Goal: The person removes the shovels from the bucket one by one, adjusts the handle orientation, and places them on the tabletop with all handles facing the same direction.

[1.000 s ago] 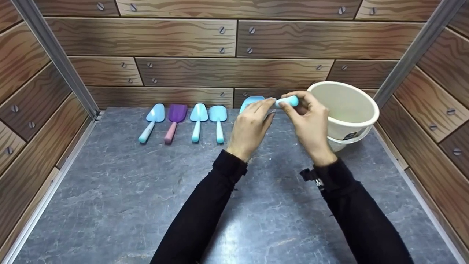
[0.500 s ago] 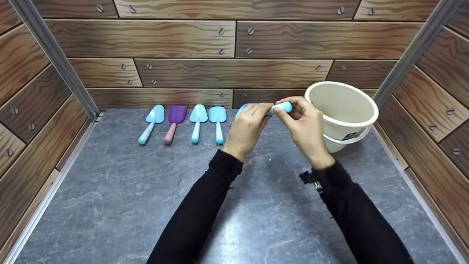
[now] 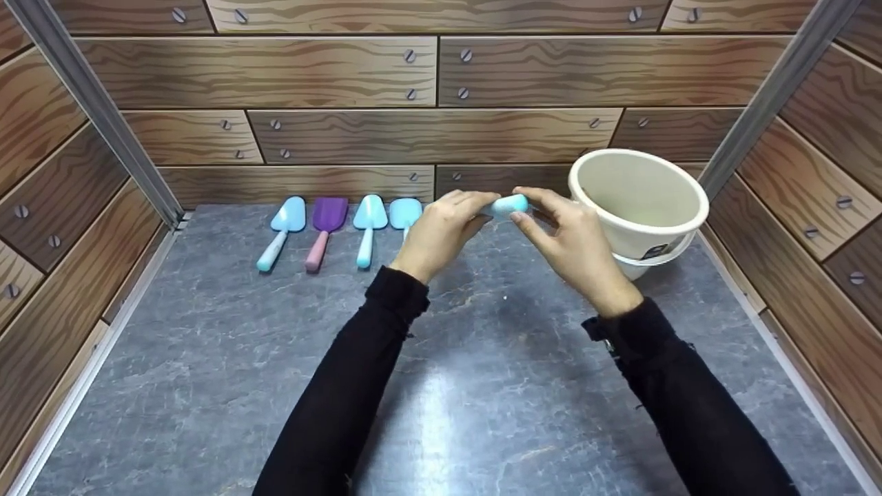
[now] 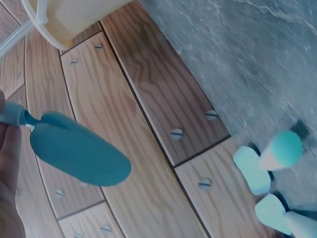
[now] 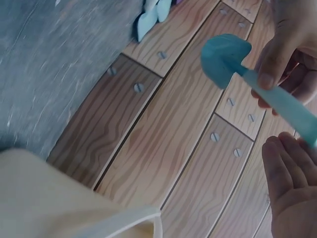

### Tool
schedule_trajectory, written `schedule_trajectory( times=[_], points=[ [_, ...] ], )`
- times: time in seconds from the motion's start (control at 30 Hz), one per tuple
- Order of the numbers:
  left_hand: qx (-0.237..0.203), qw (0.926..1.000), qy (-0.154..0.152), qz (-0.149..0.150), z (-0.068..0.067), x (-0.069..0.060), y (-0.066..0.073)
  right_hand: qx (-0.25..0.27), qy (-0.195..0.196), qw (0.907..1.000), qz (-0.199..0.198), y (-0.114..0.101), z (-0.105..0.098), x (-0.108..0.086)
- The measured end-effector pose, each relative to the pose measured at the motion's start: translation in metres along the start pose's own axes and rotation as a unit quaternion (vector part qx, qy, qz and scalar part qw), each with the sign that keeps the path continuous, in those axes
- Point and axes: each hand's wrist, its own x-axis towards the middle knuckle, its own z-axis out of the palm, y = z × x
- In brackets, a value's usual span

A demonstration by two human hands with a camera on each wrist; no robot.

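A blue toy shovel [image 3: 510,206] is held in the air between both hands. My left hand [image 3: 439,231] pinches its handle close to the blade and hides the blade in the head view. In the left wrist view the rounded blade [image 4: 79,148] shows plainly. At the handle's free end, the thumb and fingers of my right hand [image 3: 575,238] lie on either side of it. The right wrist view shows those fingers [image 5: 287,168] nearly straight beside the handle end, with the thumb out of frame.
Several toy shovels lie in a row at the back left: a blue one [image 3: 282,231], a purple one with a pink handle [image 3: 329,217], and more blue ones, the last [image 3: 405,210] partly covered by my left hand. A cream bucket [image 3: 641,200] stands at the back right.
Both hands carry the shovel left, away from the bucket. The handle turns more toward me, its blade passing out of sight behind the left hand. The row of shovels stays put.
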Motion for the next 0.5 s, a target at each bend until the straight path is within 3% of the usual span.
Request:
schedule_trajectory(
  times=[0.17,0.33,0.5],
  points=[
    [-0.009,0.9995,-0.031,0.003,-0.005,-0.005,-0.011,-0.082,-0.073,0.9934,-0.031,0.01,-0.004,-0.005],
    [-0.006,0.9987,-0.049,0.006,-0.006,-0.01,-0.021,-0.146,-0.15,0.9763,-0.057,0.019,-0.004,-0.012],
    [0.003,0.9969,-0.078,0.006,-0.004,-0.013,-0.028,-0.178,-0.196,0.9624,-0.059,0.027,-0.004,-0.02]
  ],
)
